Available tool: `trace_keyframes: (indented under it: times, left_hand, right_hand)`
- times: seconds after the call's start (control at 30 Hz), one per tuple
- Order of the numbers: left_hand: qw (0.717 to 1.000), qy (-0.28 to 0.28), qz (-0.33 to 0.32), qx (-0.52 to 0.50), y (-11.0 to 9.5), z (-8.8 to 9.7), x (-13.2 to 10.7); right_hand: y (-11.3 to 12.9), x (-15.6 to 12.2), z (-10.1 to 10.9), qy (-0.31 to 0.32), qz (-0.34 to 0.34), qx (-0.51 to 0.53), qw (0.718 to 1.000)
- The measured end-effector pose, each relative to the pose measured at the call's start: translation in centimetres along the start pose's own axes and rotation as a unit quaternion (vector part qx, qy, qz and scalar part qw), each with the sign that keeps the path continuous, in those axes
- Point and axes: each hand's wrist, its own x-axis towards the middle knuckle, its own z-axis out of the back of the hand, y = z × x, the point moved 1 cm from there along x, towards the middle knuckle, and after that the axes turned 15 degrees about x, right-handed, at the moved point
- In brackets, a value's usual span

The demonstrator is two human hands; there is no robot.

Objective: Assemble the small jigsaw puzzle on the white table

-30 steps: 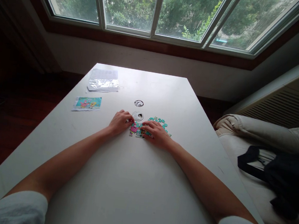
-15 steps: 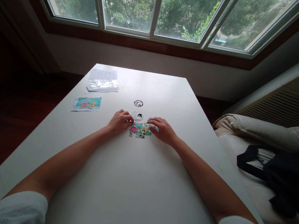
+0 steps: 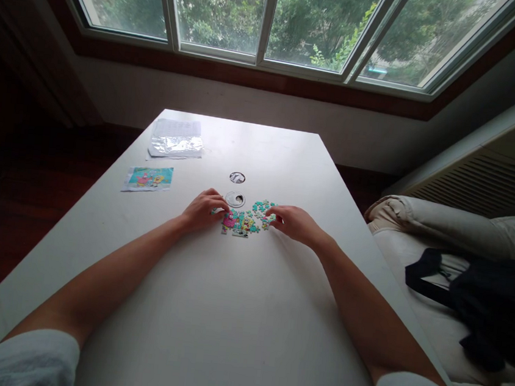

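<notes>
A partly joined jigsaw puzzle (image 3: 238, 223) with pink, teal and yellow cartoon figures lies flat on the white table. My left hand (image 3: 206, 210) is at its left edge, with bent fingers and thumb closed on the border. Loose jigsaw pieces (image 3: 263, 206), mostly teal, are scattered just right of and behind the joined part. Over the right side of these pieces is my right hand (image 3: 298, 223), its index finger and thumb apart around some pink pieces. Whether those fingertips touch a piece is too small to tell.
Behind the puzzle, two round openings (image 3: 235, 199) are set in the table (image 3: 235, 313). On the left lie a cartoon picture sheet (image 3: 148, 178) and a clear plastic bag on paper (image 3: 176, 139). A pale sofa with a dark bag (image 3: 484, 309) stands to the right.
My right hand has shifted to the right, uncovering more loose pieces, and its fingers have curled in. The left hand stays at the puzzle's left edge.
</notes>
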Motion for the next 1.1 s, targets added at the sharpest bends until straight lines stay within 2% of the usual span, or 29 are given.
trace_keyframes:
  times: [0.33,0.73,1.1]
  left_hand:
    - [1.0,0.001,-0.011,0.002,-0.2,0.2,0.1]
    - [1.0,0.007,-0.007,-0.004,-0.2,0.2,0.0]
    - [1.0,0.013,0.002,-0.009,-0.3,0.2,0.1]
  right_hand:
    - [0.5,0.5,-2.1,-0.047,-0.014,-0.019,0.999]
    - [0.8,0.5,-1.6,-0.018,-0.01,-0.018,1.0]
    - [0.0,0.6,-1.6,-0.001,0.051,-0.011,0.999]
